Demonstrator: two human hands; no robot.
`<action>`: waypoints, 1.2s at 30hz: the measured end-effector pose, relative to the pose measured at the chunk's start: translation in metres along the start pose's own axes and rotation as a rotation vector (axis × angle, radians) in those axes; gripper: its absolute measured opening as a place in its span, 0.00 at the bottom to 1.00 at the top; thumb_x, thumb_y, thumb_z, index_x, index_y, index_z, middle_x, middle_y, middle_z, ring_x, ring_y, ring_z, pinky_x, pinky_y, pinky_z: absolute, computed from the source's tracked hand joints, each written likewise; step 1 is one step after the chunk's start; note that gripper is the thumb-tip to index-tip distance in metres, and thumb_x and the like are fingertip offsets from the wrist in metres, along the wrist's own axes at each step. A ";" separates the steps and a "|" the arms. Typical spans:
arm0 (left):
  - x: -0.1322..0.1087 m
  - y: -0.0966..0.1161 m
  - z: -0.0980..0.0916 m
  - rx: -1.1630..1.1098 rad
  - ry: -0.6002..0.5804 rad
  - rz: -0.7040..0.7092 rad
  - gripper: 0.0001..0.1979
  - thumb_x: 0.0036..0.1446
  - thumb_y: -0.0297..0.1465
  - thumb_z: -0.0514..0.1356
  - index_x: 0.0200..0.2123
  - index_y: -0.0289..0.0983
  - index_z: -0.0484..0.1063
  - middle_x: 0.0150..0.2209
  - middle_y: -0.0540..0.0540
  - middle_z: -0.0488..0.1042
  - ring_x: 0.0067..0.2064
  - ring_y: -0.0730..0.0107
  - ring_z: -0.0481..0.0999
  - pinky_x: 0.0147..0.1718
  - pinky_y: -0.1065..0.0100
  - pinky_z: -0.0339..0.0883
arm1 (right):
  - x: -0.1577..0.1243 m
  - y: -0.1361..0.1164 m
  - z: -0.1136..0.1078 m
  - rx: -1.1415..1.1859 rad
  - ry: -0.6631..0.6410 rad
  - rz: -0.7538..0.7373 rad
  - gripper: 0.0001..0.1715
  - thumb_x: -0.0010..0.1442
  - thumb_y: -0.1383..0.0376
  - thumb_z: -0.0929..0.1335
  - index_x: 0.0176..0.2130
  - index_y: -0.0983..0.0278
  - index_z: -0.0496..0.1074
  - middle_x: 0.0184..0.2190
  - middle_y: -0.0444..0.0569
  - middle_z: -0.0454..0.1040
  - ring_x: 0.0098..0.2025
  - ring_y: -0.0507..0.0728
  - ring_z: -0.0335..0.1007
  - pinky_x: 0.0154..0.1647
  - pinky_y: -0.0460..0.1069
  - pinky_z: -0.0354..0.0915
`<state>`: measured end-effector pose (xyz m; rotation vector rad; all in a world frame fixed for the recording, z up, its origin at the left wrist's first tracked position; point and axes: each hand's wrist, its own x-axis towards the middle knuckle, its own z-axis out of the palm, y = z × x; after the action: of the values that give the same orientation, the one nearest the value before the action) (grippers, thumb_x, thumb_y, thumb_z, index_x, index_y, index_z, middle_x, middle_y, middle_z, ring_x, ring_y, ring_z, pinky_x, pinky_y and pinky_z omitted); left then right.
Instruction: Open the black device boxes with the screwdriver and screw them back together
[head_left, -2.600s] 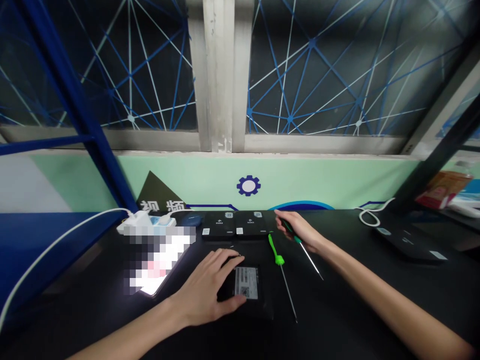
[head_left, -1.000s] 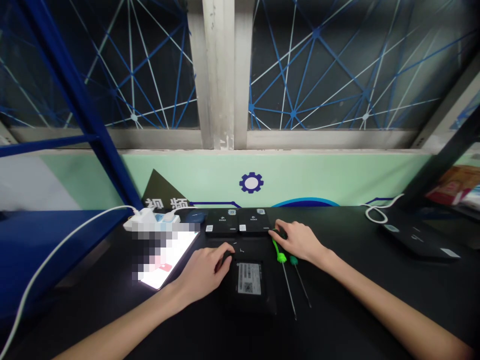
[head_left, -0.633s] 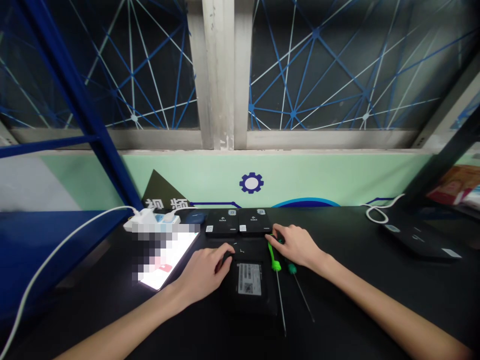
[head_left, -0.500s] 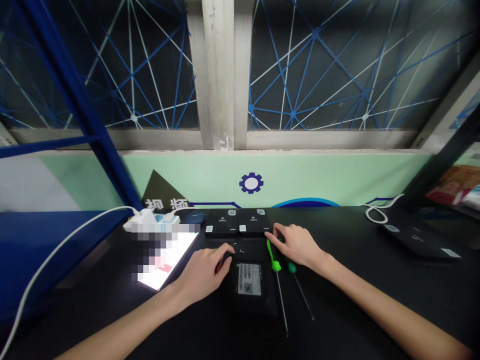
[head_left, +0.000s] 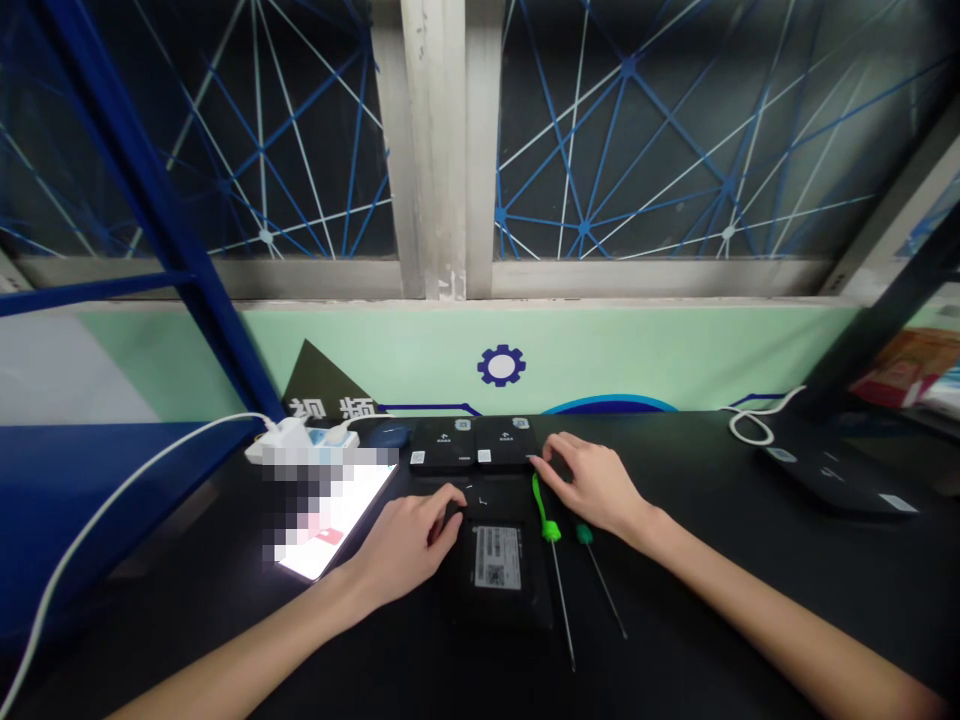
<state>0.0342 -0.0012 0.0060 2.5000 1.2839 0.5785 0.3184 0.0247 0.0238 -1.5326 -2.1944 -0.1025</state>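
Black plastic makes up the box (head_left: 499, 603) at the centre, lying flat on the dark worktop (head_left: 675, 680) between the two hands. Its pale label (head_left: 497, 556) faces up, so it probably rests with its underside showing. Against the dark surface its edges are hard to trace.

The left hand (head_left: 409, 540) curls at the box's far left corner, perhaps to steady it. Thumb and forefinger are bent close together with something dark between them; whether they pinch the corner or a separate piece, I cannot tell.

Just right of the box lies a bright green screwdriver (head_left: 552, 532), its shaft pointing back towards the person, and beside it a dark green screwdriver (head_left: 584, 536) pointing much the same way. They seem set there for easy reach. The right hand (head_left: 596, 482) is over the dark one's handle, thumb and forefinger parted and bent, with nothing visible gripped; contact with that handle is hidden.

Beyond the box are small pale bits (head_left: 482, 502), possibly screws, then two more black boxes (head_left: 508, 440) side by side, likely lined up out of the way. A lit phone (head_left: 341, 515) lies left of the left hand, near a power strip (head_left: 334, 439).
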 end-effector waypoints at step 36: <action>0.006 -0.011 -0.002 0.152 -0.021 -0.068 0.19 0.68 0.34 0.49 0.23 0.38 0.55 0.18 0.53 0.62 0.20 0.73 0.62 0.23 0.68 0.43 | -0.028 -0.052 -0.019 0.292 -0.256 -0.368 0.45 0.33 0.50 0.78 0.47 0.62 0.64 0.43 0.50 0.66 0.45 0.63 0.61 0.48 0.56 0.61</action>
<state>0.0288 0.0100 0.0050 2.5635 1.4485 0.4539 0.2856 -0.0253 0.0396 -1.0197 -2.5375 0.3026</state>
